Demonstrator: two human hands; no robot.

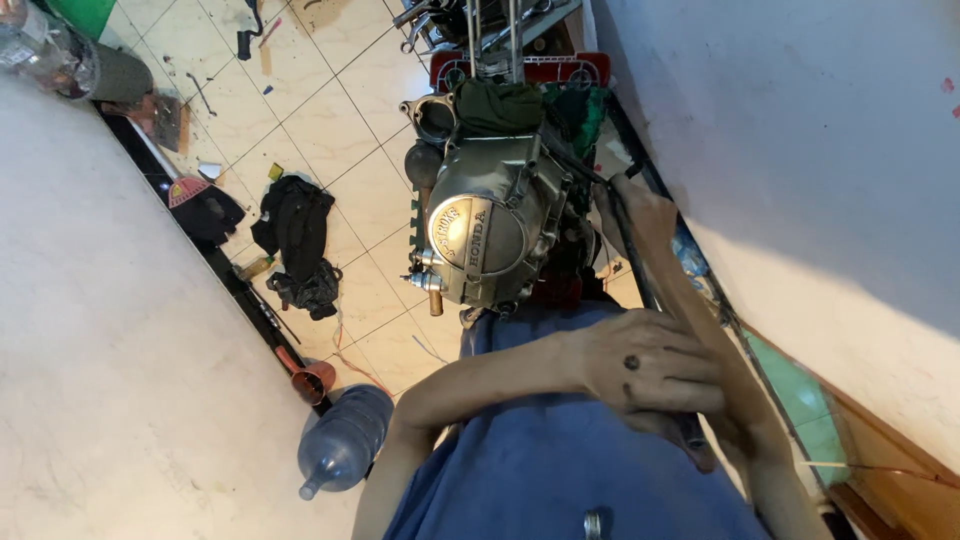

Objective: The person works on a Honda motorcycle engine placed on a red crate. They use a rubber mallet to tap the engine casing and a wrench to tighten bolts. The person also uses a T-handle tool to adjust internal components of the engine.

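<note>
A grey metal motorcycle engine (480,235) with a round side cover sits in front of my blue shirt, with a dark green cloth (500,105) on its far end. My left hand (650,368) reaches across my body and is closed around a long dark bar (630,250) that runs along the engine's right side. My right hand (640,205) is farther up at the engine's right flank, its fingers curled at the bar's upper end and partly hidden behind the engine. Dark grease spots mark the back of my left hand.
A red tray (520,68) with metal tools lies beyond the engine. On the tiled floor (330,110) lie a pile of black cloth (298,240), an orange funnel (315,380) and a blue water jug (345,440). White walls (110,330) close in on both sides.
</note>
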